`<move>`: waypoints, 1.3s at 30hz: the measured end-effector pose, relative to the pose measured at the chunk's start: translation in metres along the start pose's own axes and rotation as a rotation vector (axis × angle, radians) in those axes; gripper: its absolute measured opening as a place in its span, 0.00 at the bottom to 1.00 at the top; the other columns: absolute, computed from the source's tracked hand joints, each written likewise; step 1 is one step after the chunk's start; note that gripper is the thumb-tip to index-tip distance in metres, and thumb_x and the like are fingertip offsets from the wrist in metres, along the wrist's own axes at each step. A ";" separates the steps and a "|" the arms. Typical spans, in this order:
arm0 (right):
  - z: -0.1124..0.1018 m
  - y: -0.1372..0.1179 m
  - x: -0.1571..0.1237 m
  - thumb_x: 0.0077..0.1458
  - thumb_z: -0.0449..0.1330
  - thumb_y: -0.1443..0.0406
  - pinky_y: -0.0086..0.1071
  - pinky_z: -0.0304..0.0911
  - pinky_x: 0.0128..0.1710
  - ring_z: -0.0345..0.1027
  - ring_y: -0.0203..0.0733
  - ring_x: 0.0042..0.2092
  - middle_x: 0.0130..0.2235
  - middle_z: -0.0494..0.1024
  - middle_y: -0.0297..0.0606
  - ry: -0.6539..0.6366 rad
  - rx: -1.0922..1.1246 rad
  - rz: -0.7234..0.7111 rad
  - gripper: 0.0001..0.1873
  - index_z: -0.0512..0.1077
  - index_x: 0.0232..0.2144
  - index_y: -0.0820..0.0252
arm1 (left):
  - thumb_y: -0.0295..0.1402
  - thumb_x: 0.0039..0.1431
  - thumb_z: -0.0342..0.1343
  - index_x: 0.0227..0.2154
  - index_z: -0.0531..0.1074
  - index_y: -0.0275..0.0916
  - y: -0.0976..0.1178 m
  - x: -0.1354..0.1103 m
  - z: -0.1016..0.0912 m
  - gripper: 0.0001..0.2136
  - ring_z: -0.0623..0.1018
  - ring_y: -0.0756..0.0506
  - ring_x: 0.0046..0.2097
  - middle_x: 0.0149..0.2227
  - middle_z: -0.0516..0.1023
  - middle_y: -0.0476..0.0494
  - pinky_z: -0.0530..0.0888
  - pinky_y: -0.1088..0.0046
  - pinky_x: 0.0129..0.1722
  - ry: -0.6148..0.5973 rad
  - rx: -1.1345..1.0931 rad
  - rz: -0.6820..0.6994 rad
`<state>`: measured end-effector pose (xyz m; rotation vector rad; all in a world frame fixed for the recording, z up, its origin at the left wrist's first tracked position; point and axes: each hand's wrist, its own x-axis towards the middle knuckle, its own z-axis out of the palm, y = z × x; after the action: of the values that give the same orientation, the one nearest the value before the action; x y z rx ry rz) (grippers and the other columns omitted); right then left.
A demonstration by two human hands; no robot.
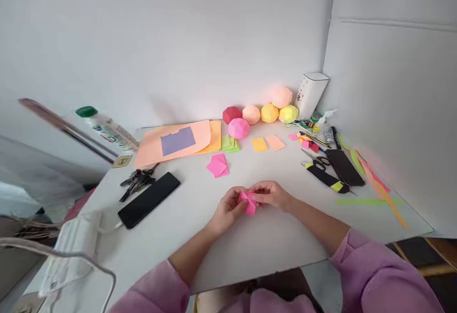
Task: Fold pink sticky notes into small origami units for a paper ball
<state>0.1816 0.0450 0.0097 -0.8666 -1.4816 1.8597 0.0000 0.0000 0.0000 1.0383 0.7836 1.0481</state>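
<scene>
Between both hands, just above the white table near its front, is a small pink square of paper (250, 208) that looks creased or partly folded. My left hand (231, 208) grips its left side, thumb on top. My right hand (272, 195) pinches its upper right edge, the fingertips partly hidden behind the sheet. Beyond the hands lies a small loose pile of pink paper squares (218, 165). Farther back are green paper squares (231, 144), an orange square (259, 144) and a peach square (275, 142).
Folded paper balls (238, 128) sit by the back wall. At right lie scissors (317, 159), a box cutter (325, 178), a black phone (344, 167) and paper strips (369, 201). A power bank or phone (149, 200), keys (139, 180) and a bottle (107, 127) are at left.
</scene>
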 end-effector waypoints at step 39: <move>0.003 0.004 -0.002 0.51 0.59 0.67 0.30 0.63 0.30 0.67 0.36 0.32 0.33 0.74 0.38 0.127 -0.436 -0.294 0.07 0.76 0.34 0.61 | 0.38 0.52 0.60 0.42 0.68 0.39 -0.006 0.002 -0.006 0.16 0.73 0.49 0.35 0.34 0.73 0.46 0.70 0.73 0.33 0.071 0.033 -0.084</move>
<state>0.1802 0.0403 0.0065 -0.8842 -1.8527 1.2681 -0.0030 0.0024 -0.0079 0.9926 0.8975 1.0076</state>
